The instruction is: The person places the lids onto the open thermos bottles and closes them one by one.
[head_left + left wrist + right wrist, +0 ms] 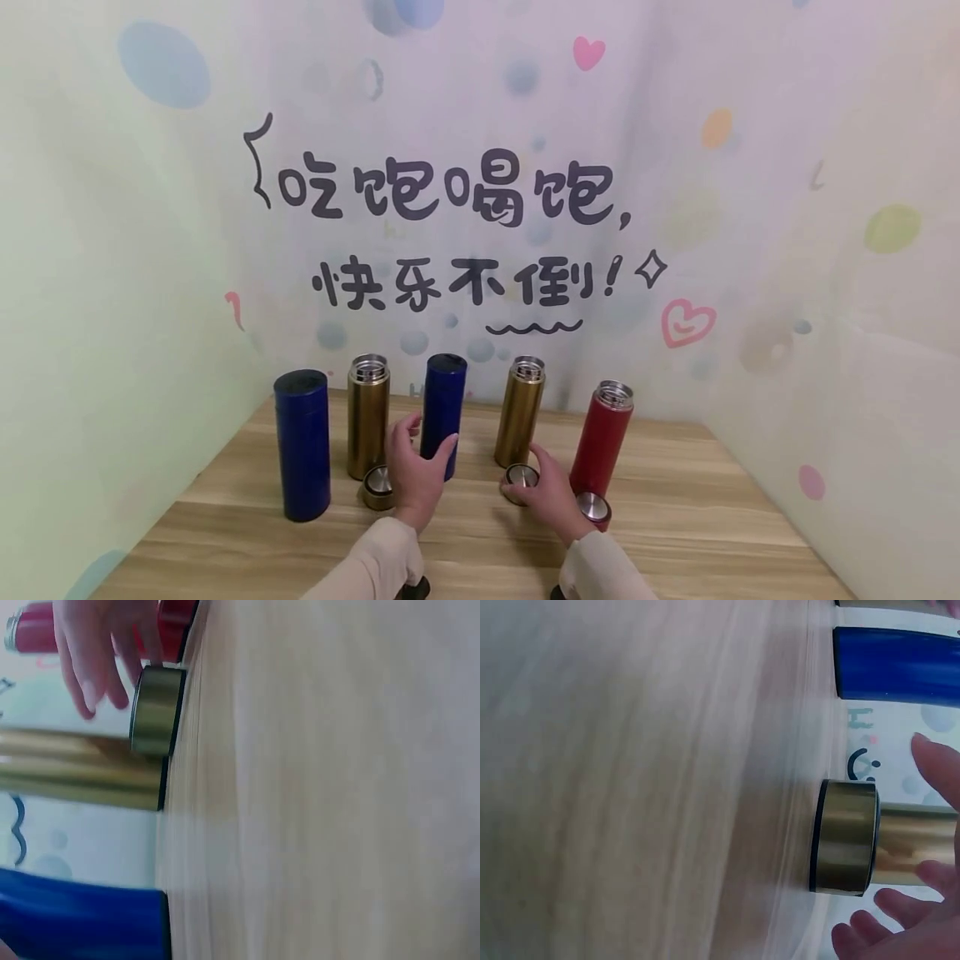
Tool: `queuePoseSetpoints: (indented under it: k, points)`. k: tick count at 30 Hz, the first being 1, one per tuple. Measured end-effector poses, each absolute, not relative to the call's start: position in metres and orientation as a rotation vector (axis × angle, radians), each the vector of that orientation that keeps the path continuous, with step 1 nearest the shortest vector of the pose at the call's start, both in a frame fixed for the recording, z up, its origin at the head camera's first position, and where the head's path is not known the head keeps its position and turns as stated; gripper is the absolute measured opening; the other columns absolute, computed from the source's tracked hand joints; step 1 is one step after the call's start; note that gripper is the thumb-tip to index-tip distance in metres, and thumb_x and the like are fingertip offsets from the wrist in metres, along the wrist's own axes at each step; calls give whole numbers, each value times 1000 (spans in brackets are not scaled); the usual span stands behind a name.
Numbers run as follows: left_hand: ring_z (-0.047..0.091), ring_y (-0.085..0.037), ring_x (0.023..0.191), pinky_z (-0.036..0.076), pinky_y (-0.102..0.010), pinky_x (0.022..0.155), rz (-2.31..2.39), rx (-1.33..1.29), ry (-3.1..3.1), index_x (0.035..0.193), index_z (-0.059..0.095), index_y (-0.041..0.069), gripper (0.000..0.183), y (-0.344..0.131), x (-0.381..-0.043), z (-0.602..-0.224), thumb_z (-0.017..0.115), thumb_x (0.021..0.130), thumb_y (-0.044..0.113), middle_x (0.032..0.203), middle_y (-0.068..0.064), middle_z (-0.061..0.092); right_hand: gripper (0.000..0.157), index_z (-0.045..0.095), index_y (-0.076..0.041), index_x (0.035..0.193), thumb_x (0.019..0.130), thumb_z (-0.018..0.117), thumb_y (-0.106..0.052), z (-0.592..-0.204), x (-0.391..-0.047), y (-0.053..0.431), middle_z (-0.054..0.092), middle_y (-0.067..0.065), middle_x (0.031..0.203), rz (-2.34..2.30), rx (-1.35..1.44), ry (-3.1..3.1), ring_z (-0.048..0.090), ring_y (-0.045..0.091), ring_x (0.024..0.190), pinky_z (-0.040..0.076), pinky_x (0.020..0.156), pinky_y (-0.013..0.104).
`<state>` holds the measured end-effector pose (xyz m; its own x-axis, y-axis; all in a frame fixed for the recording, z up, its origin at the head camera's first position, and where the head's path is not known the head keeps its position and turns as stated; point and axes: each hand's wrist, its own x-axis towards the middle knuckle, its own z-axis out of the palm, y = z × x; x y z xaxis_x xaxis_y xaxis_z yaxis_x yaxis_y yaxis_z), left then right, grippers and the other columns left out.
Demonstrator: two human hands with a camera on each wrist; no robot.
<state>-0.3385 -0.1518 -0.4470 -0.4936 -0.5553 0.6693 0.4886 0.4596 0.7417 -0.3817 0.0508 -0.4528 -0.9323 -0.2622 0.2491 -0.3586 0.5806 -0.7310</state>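
In the head view my left hand (418, 475) is in front of the middle blue bottle (444, 400), thumb and fingers spread apart; no grip on it shows. Most of this hand is outside its own wrist view. My right hand (551, 496) hovers at a gold lid (522, 477), its thumb and fingers apart around it without closing on it. That lid (845, 838) stands on the table before an uncapped gold bottle (520, 417). Close to the right wrist are a red lid (594, 508) and an uncapped red bottle (602, 437).
Left of the left hand stand another uncapped gold bottle (368, 425) with a gold lid (378, 487) before it. A capped blue bottle (303, 450) is farthest left. The wooden table (480, 550) meets a printed wall (465, 108) behind the bottles.
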Motion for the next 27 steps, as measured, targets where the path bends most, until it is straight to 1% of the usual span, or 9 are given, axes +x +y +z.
queuePoseSetpoints:
  k: [2, 5, 6, 10, 12, 14, 20, 22, 27]
  points:
    - [54, -23, 90, 45, -36, 76, -1241, -10, -1639, 112, 56, 3, 51, -144, -338, -446, 86, 73, 14, 102, -14, 57, 86, 41, 5, 141, 74, 86, -21, -456, -384, 53, 48, 30, 136, 1258, 541, -2705, 45, 45, 125, 38, 101, 59]
    - [55, -24, 82, 47, -32, 69, -1289, -99, -1631, 109, 56, 3, 47, -132, -340, -444, 86, 73, 12, 98, -10, 57, 86, 42, 7, 139, 70, 87, -19, -462, -387, 55, 52, 30, 131, 1194, 578, -2710, 50, 45, 119, 40, 99, 57]
    - [56, -26, 81, 48, -32, 69, -1317, -117, -1633, 109, 56, 4, 47, -129, -340, -442, 86, 73, 10, 98, -9, 57, 87, 43, 7, 139, 69, 87, -19, -463, -388, 55, 54, 30, 129, 1177, 589, -2708, 52, 45, 117, 41, 97, 57]
    - [60, -32, 80, 52, -43, 66, -1356, -191, -1640, 110, 57, 6, 45, -118, -345, -436, 85, 74, 9, 101, -5, 59, 85, 44, 8, 137, 69, 87, -17, -463, -388, 55, 57, 29, 125, 1137, 601, -2707, 55, 44, 113, 43, 95, 57]
    - [61, -31, 81, 54, -46, 67, -1363, -219, -1645, 110, 58, 6, 45, -115, -347, -433, 85, 74, 10, 102, -4, 59, 83, 45, 8, 136, 69, 87, -16, -462, -387, 55, 58, 28, 123, 1132, 607, -2703, 56, 43, 111, 44, 94, 57]
    - [63, -30, 82, 55, -46, 69, -1377, -234, -1656, 112, 58, 6, 46, -112, -350, -431, 85, 75, 11, 104, -4, 60, 81, 46, 8, 135, 69, 87, -15, -461, -387, 54, 59, 27, 121, 1128, 612, -2702, 57, 43, 110, 45, 93, 56]
    - [65, -31, 91, 56, -43, 77, -1451, -205, -1725, 116, 58, 7, 47, -105, -361, -428, 83, 77, 13, 111, -5, 61, 74, 48, 8, 133, 72, 85, -12, -461, -386, 55, 62, 23, 115, 1107, 612, -2720, 59, 39, 105, 47, 90, 54]
    - [65, -30, 93, 56, -41, 79, -1461, -184, -1748, 117, 58, 7, 48, -102, -367, -427, 84, 77, 12, 114, -6, 61, 71, 48, 9, 132, 73, 83, -10, -461, -387, 56, 62, 24, 116, 1110, 610, -2731, 59, 39, 106, 47, 90, 54]
    - [63, -31, 101, 53, -45, 85, -1481, -143, -1815, 124, 56, 8, 53, -96, -383, -422, 83, 78, 13, 122, -10, 60, 69, 47, 10, 134, 77, 81, -9, -462, -386, 57, 59, 25, 122, 1161, 590, -2742, 57, 39, 111, 46, 94, 54]
